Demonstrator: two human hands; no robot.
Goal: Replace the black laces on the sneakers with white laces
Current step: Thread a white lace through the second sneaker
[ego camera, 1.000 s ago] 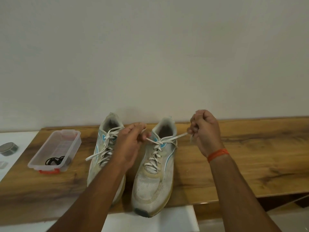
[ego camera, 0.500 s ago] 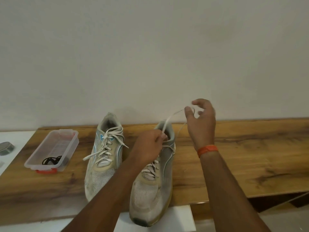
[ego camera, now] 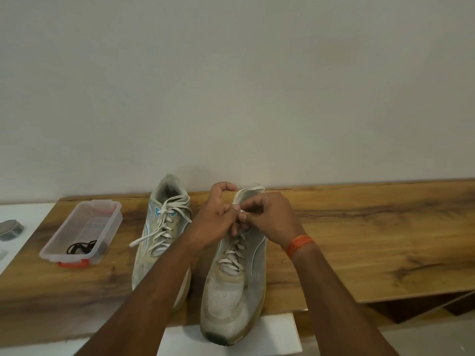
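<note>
White lace (ego camera: pixel 237 249) runs up the right sneaker (ego camera: pixel 235 283), and both hands meet over its top eyelets. The left hand (ego camera: pixel 214 222) has its fingers curled, pinching the lace ends near the tongue, with the index finger arched upward. The right hand (ego camera: pixel 267 218) presses against it, fingertips closed on the same lace ends, so the two hands touch at the knuckles. An orange band (ego camera: pixel 299 245) circles the right wrist.

The right sneaker lies toe toward the viewer, its toe jutting past the front edge of the wooden shelf (ego camera: pixel 359 240). Just beside it on the left, the left sneaker (ego camera: pixel 162 235) lies the same way, already threaded with a white lace (ego camera: pixel 167 222) whose loose ends trail off its sides.

Further left on the shelf sits a clear plastic box (ego camera: pixel 82 229) with red clips. The black laces (ego camera: pixel 81 247) lie coiled inside it at the near end. Beyond the shelf's left end, a round grey object (ego camera: pixel 10 228) rests on a white surface (ego camera: pixel 23 214). A plain pale wall (ego camera: pixel 231 86) rises behind everything.
</note>
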